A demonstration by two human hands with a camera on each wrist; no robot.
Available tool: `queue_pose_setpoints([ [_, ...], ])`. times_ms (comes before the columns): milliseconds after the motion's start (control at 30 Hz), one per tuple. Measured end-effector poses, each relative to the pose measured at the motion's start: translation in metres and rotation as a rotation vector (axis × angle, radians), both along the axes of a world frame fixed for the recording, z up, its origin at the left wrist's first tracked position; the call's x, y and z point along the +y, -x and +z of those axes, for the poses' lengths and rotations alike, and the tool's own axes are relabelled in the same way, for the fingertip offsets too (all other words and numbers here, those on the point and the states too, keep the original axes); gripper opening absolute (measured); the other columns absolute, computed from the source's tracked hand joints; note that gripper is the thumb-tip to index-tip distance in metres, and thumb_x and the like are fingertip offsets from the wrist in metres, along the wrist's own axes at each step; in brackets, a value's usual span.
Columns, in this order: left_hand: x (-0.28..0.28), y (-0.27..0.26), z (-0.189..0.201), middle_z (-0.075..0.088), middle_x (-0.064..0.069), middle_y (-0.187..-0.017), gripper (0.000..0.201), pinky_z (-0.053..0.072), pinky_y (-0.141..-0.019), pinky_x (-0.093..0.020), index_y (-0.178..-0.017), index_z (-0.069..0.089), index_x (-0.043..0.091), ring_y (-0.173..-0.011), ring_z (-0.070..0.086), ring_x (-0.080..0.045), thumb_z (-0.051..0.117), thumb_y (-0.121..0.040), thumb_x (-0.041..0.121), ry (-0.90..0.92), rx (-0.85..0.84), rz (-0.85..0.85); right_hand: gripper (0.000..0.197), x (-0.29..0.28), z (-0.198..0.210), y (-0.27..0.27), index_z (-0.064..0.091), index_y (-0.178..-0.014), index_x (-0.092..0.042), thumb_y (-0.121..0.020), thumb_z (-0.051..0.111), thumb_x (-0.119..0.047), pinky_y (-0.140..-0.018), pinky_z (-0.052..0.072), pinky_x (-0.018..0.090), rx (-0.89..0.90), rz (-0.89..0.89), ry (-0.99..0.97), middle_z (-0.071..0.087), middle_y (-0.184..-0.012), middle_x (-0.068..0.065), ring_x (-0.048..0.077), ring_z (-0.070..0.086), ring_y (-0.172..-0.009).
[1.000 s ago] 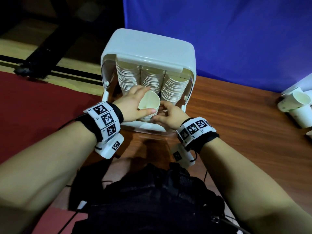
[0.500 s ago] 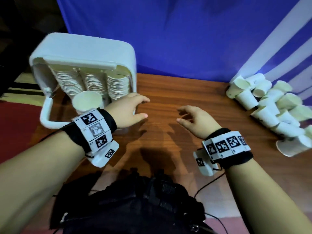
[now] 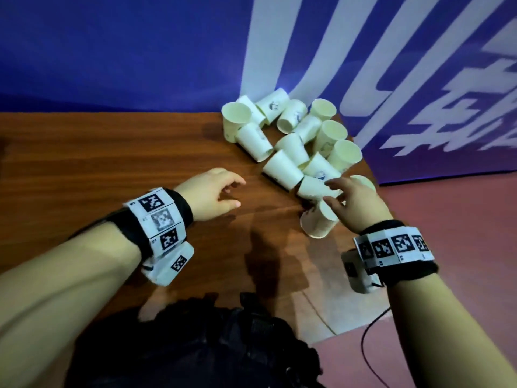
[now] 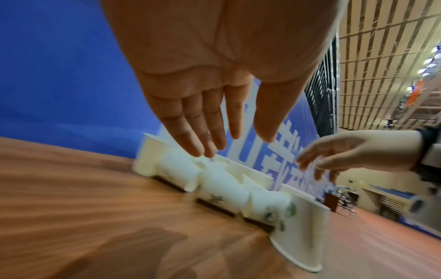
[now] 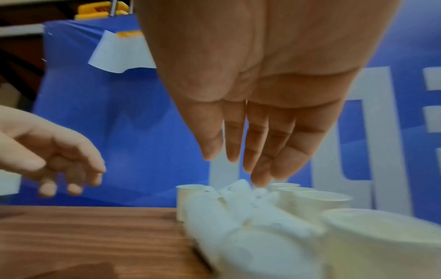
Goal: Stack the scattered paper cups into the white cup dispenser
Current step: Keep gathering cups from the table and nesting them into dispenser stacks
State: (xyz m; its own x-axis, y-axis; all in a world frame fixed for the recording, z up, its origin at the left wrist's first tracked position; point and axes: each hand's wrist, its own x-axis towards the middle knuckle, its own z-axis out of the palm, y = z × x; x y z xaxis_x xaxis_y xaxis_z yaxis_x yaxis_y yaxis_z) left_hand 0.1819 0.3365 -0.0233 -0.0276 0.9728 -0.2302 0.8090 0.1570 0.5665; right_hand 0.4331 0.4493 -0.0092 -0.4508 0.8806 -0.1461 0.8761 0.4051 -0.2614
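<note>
**Two bare hands reach toward a heap of paper cups**

A wooden table point(image 3: 112, 163) runs up to a blue backdrop point(image 3: 126, 51). At about two o'clock from the table's middle lies a pile of white paper cups point(image 3: 291, 144), some upright, most tipped on their sides and touching one another. The right hand point(image 3: 352, 203) hovers over the near end of the pile at four o'clock, fingers spread and straight, fingertips point(image 5: 259, 181) just above a lying cup point(image 3: 313, 187); contact cannot be told. Another cup point(image 3: 319, 222) lies tilted beside its thumb. The left hand point(image 3: 209, 197) hangs over bare wood, fingers loosely spread, holding nothing. The dispenser is out of view.
</note>
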Motion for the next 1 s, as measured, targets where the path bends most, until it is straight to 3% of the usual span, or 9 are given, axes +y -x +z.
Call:
queue_pose_setpoints([
  [133,0.071,-0.076,-0.003,0.039,-0.002,-0.141,0.060,0.032,-0.106,-0.028,-0.138,0.036,0.023,-0.127,0.039,-0.018,0.059,-0.085,0.039,0.031,0.079,-0.191,0.051,0.063,-0.002,-0.056,0.047,-0.130,-0.016,-0.083,0.062,-0.031,-0.097,0.040,0.044,-0.095,-0.081,-0.085,0.048,-0.131,0.014,0.037,0.045,-0.118],
  [233,0.111,-0.119,-0.013,0.031,-0.005,-0.146,0.077,0.025,-0.108,-0.031,-0.142,0.026,0.018,-0.134,0.031,-0.023,0.062,-0.080,0.047,0.071,0.166,-0.311,0.078,0.090,-0.019,-0.064,0.028,-0.141,-0.022,-0.077,0.068,-0.038,-0.106,0.035,0.045,-0.114,-0.027,0.072,0.030,-0.145,0.008,0.033,0.033,-0.131],
  [300,0.132,-0.141,-0.022,0.031,-0.006,-0.145,0.083,0.028,-0.109,-0.036,-0.142,0.025,0.019,-0.133,0.030,-0.026,0.063,-0.077,0.052,0.104,0.208,-0.371,0.086,0.104,-0.030,-0.064,0.020,-0.144,-0.026,-0.076,0.069,-0.040,-0.108,0.033,0.044,-0.121,-0.003,0.161,0.022,-0.150,0.003,0.030,0.028,-0.135],
  [433,0.152,-0.165,-0.034,0.035,-0.005,-0.139,0.071,0.033,-0.103,-0.037,-0.136,0.035,0.021,-0.126,0.036,-0.028,0.061,-0.078,0.053,0.114,0.314,-0.493,0.081,0.121,-0.043,-0.063,0.020,-0.145,-0.027,-0.079,0.067,-0.037,-0.107,0.032,0.041,-0.125,0.017,0.209,0.025,-0.148,0.004,0.031,0.030,-0.134],
  [600,0.147,-0.164,-0.046,0.040,-0.004,-0.133,0.060,0.038,-0.097,-0.036,-0.135,0.036,0.022,-0.122,0.039,-0.026,0.060,-0.082,0.039,0.099,0.374,-0.581,0.070,0.116,-0.045,-0.064,0.029,-0.142,-0.027,-0.081,0.064,-0.031,-0.103,0.035,0.041,-0.109,0.014,0.200,0.032,-0.142,0.007,0.034,0.035,-0.128],
  [800,0.117,-0.118,-0.023,0.044,-0.004,-0.131,0.063,0.037,-0.100,-0.037,-0.131,0.040,0.023,-0.121,0.042,-0.023,0.065,-0.078,0.044,0.069,0.191,-0.348,0.066,0.091,-0.008,-0.053,0.031,-0.141,-0.024,-0.082,0.060,-0.037,-0.101,0.036,0.042,-0.022,-0.037,0.105,0.034,-0.141,0.009,0.035,0.035,-0.127],
  [1000,0.045,-0.034,0.011,0.054,-0.001,-0.120,0.067,0.042,-0.092,-0.032,-0.121,0.047,0.022,-0.112,0.051,-0.020,0.070,-0.068,0.055,0.003,0.037,-0.038,0.067,0.041,0.034,0.006,0.029,-0.141,-0.025,-0.083,0.061,-0.036,-0.100,0.036,0.042,0.011,0.117,-0.020,0.033,-0.142,0.009,0.034,0.035,-0.128],
])
